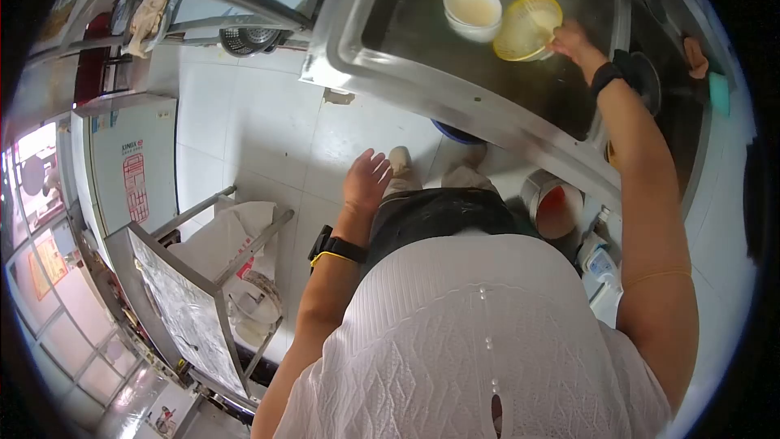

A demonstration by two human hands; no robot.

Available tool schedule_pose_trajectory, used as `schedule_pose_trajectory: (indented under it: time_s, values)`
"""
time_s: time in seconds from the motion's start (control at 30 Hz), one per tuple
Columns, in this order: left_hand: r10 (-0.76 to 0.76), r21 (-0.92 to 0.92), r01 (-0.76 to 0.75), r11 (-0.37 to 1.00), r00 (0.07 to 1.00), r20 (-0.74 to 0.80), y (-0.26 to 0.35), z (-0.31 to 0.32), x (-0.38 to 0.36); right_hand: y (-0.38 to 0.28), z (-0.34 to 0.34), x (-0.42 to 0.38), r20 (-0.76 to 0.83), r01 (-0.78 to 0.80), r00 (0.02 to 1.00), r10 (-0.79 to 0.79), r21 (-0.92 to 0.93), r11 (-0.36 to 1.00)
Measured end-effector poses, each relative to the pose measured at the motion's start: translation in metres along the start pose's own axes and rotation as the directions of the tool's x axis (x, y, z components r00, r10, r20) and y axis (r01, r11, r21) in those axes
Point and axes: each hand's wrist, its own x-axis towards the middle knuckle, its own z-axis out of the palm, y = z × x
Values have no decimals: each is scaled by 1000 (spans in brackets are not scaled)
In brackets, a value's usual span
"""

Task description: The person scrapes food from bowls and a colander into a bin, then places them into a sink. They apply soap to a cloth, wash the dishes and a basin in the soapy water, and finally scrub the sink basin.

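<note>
My right hand (574,42) grips the rim of a yellow plastic strainer basket (513,39) inside a metal sink (431,86). The basket is tilted, with something pale in it that I cannot make out. Just left of it, a white bowl (471,31) holds pale, cream-coloured contents. Away from the sink, my left hand (367,181) hangs over the floor beside my apron (439,215), fingers apart and nothing in them.
Below the sink's front edge stand a bucket with something red inside (555,207) and a white bottle (601,264). A metal-framed stand (183,305) and a white cabinet (134,167) are on the left. A perforated basket (244,41) sits under the far-left counter.
</note>
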Motion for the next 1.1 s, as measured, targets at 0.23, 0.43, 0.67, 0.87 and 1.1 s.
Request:
schedule_pose_trajectory:
  time_s: [0.23, 0.43, 0.67, 0.87, 1.1]
  values:
    - [28, 212, -33, 977, 999, 27, -20, 38, 18, -11, -184, -31, -8, 469, 743, -670, -708, 528]
    - [-50, 133, 56, 990, 998, -49, -20, 50, 13, 88, -310, -85, -182, -75, 940, -288, -936, 344]
    - [-12, 162, 37, 986, 989, -150, -26, 48, -18, 214, -325, -58, -246, -245, 968, 41, -901, 357]
    - [6, 186, 43, 982, 967, -256, -34, 54, -26, 232, -322, -51, -349, -345, 935, 65, -848, 402]
    - [-56, 209, 71, 975, 995, -78, -45, 73, -14, 183, -384, -111, -81, -191, 981, 177, -216, 957]
